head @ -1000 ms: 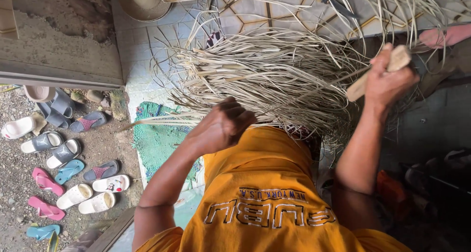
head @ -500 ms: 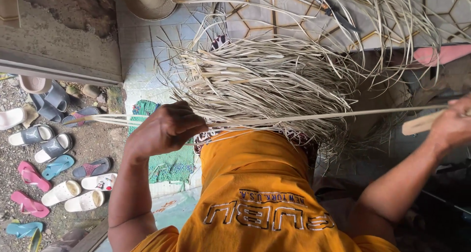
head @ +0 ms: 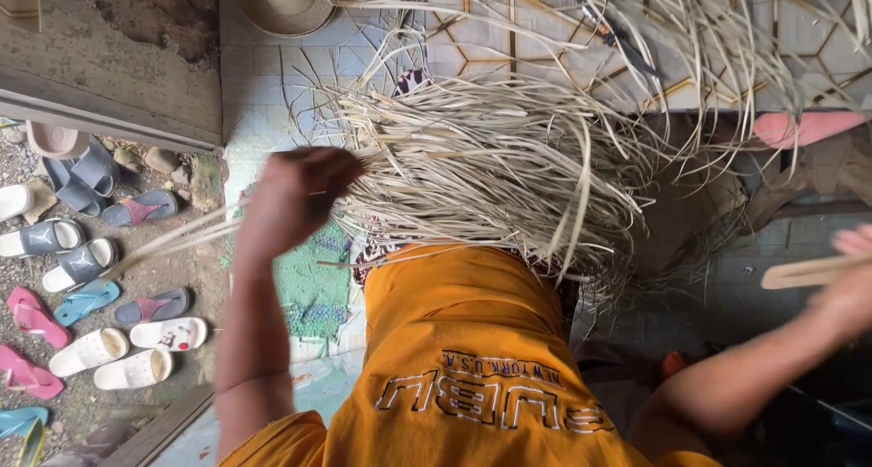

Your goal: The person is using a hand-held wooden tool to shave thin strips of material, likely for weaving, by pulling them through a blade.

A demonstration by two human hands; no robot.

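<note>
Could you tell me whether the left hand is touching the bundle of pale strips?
Touching: the head view shows the left hand closed around strips at the bundle edge.

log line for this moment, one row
left hand: grips pale straw strips | right hand: holds flat wooden stick | sandals on ground, left side
</note>
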